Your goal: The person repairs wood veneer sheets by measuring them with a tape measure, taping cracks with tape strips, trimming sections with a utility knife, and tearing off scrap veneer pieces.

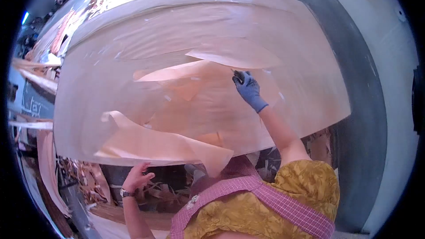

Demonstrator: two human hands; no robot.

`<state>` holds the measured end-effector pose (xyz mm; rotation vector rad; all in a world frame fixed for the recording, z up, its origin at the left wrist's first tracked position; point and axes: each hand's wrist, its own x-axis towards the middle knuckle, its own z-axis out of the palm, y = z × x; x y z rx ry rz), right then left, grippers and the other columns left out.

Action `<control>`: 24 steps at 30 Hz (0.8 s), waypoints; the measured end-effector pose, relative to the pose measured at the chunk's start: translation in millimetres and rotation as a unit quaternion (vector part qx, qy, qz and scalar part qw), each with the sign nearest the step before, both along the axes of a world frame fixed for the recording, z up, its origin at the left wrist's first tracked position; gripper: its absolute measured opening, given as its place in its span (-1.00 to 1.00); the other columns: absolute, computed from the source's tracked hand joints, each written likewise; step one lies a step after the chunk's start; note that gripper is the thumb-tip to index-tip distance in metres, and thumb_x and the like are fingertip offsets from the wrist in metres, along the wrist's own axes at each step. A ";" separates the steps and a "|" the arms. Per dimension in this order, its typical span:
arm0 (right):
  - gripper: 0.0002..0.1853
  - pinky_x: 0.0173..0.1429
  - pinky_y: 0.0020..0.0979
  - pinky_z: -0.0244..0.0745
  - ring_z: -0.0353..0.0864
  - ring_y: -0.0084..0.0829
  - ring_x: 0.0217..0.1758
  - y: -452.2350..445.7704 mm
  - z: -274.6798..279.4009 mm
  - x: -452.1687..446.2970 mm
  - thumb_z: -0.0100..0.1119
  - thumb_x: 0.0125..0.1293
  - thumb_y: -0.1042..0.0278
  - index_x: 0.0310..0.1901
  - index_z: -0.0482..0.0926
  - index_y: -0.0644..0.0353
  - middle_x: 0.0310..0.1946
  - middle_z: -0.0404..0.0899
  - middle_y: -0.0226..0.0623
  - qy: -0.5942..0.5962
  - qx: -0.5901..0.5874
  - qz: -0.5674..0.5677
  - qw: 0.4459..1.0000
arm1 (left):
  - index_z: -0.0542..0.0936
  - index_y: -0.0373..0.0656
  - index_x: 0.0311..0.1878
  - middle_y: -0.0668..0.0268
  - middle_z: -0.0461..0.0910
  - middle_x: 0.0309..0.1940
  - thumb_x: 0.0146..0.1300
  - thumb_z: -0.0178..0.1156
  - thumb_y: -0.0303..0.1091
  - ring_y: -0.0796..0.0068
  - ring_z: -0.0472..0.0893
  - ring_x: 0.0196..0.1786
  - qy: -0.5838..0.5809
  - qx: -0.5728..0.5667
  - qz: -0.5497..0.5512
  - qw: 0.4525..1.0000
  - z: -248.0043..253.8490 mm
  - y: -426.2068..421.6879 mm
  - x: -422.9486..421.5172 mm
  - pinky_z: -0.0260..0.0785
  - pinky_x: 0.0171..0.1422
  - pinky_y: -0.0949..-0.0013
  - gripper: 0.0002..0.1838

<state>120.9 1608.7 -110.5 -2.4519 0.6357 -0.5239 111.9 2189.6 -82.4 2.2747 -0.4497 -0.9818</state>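
Two hands are in view, working over one large pale sheet (pixel 305 93) spread before the person. Right grip (pixel 249 90), in a blue glove with dark fingers, is above the sheet's middle, fingers curled inward; a thin tip shows beside them, too small to identify, and whether it is held cannot be told. Left grip (pixel 138 178), bare, is open with fingers spread and holds nothing; it is at the sheet's near edge, contact not determinable. A wristwatch (pixel 127 192) is on the left wrist. One loose piece (pixel 150 144), curled at its far left corner, lies along the near edge, overhanging it. Two further pieces, a narrow strip (pixel 172 71) and a broader flap (pixel 241 55), lie just beyond the right grip. Scraps (pixel 164 194) lie below the near edge.
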 end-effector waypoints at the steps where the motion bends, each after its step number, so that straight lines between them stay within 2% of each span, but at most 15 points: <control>1: -0.66 0.03 -0.13 0.54 0.62 -0.05 -0.02 -18.7 -6.9 1.8 0.25 0.28 0.12 0.00 0.64 0.10 -0.07 0.59 -0.08 0.014 0.005 -0.031 0.999 | 0.54 -0.23 0.16 0.11 0.64 -0.01 0.18 0.39 -0.23 0.26 0.63 0.05 0.059 -0.010 0.002 0.998 14.0 -32.3 10.0 0.48 0.16 0.23 -0.49; 2: -0.66 0.03 -0.12 0.54 0.62 -0.05 -0.01 -31.6 -7.2 9.9 0.25 0.28 0.11 0.00 0.64 0.10 -0.07 0.58 -0.08 0.021 -0.005 -0.041 0.999 | 0.56 -0.23 0.14 0.16 0.66 -0.05 0.21 0.38 -0.25 0.35 0.66 -0.01 0.118 -0.022 0.007 0.993 25.4 -51.7 27.4 0.51 0.11 0.28 -0.53; 3: -0.65 0.04 -0.12 0.54 0.62 -0.05 0.00 -55.9 -13.0 16.5 0.25 0.28 0.09 0.00 0.63 0.10 -0.07 0.58 -0.08 0.027 -0.012 -0.048 0.998 | 0.58 -0.23 0.10 0.25 0.67 -0.08 0.27 0.36 -0.28 0.53 0.65 -0.12 0.113 -0.051 0.009 0.992 21.5 -74.4 42.3 0.54 -0.03 0.39 -0.61; 6: -0.60 0.07 -0.10 0.53 0.60 -0.06 0.05 -128.1 -32.5 48.3 0.26 0.28 0.05 0.05 0.60 0.09 -0.01 0.56 -0.09 0.053 -0.052 -0.037 0.997 | 0.57 -0.20 0.11 0.20 0.66 -0.08 0.24 0.37 -0.29 0.45 0.66 -0.10 -0.041 -0.129 -0.005 0.991 10.8 -171.7 87.7 0.54 -0.05 0.36 -0.59; 8: -0.54 0.10 -0.09 0.51 0.58 -0.07 0.10 -144.7 -22.0 78.5 0.28 0.26 0.00 0.11 0.57 0.07 0.04 0.53 -0.11 0.075 -0.094 -0.027 0.992 | 0.54 -0.19 0.14 0.14 0.64 -0.05 0.24 0.34 -0.30 0.27 0.65 -0.04 -0.175 -0.126 -0.013 0.976 25.8 -224.1 108.6 0.54 0.00 0.26 -0.58; 10: -0.45 0.15 -0.09 0.50 0.56 -0.11 0.16 -168.5 -27.0 104.0 0.32 0.22 -0.07 0.17 0.53 0.03 0.10 0.49 -0.16 0.111 -0.125 -0.026 0.986 | 0.49 -0.19 0.20 0.09 0.56 0.09 0.23 0.32 -0.31 0.10 0.58 0.10 -0.245 -0.131 -0.044 0.960 12.1 -284.0 138.2 0.49 0.12 0.16 -0.52; 12: -0.41 0.18 -0.08 0.48 0.50 -0.06 0.19 -195.2 -34.6 130.2 0.34 0.17 -0.15 0.15 0.52 0.00 0.13 0.45 -0.14 0.135 -0.102 -0.002 0.986 | 0.41 -0.12 0.29 0.06 0.41 0.30 0.18 0.36 -0.32 0.07 0.53 0.20 -0.312 -0.089 -0.097 0.941 -5.2 -345.6 174.7 0.45 0.22 0.13 -0.40; 14: -0.41 0.20 -0.10 0.48 0.51 -0.07 0.19 -214.6 -44.7 142.6 0.36 0.14 -0.17 0.12 0.53 -0.01 0.12 0.45 -0.16 0.151 -0.105 0.019 0.983 | 0.40 -0.12 0.30 0.07 0.40 0.31 0.15 0.38 -0.29 0.02 0.47 0.26 -0.352 -0.082 -0.118 0.925 -21.2 -391.8 205.3 0.38 0.28 0.09 -0.36; 17: -0.41 0.20 -0.13 0.49 0.51 -0.10 0.19 -228.4 -48.0 153.3 0.37 0.13 -0.16 0.10 0.54 0.00 0.11 0.47 -0.20 0.208 -0.091 0.033 0.973 | 0.38 -0.11 0.33 0.09 0.38 0.34 0.08 0.43 -0.24 0.03 0.42 0.31 -0.380 -0.043 -0.130 0.915 -24.5 -440.4 220.4 0.30 0.36 0.09 -0.27; 24: -0.44 0.15 -0.13 0.52 0.56 -0.15 0.13 -243.7 -60.7 159.1 0.42 0.09 -0.11 0.06 0.58 0.00 0.05 0.52 -0.20 0.183 -0.033 0.034 0.982 | 0.29 -0.07 0.41 0.13 0.32 0.39 -0.04 0.51 -0.15 0.07 0.37 0.35 -0.354 0.023 -0.137 0.925 -33.0 -456.4 224.2 0.21 0.42 0.08 -0.08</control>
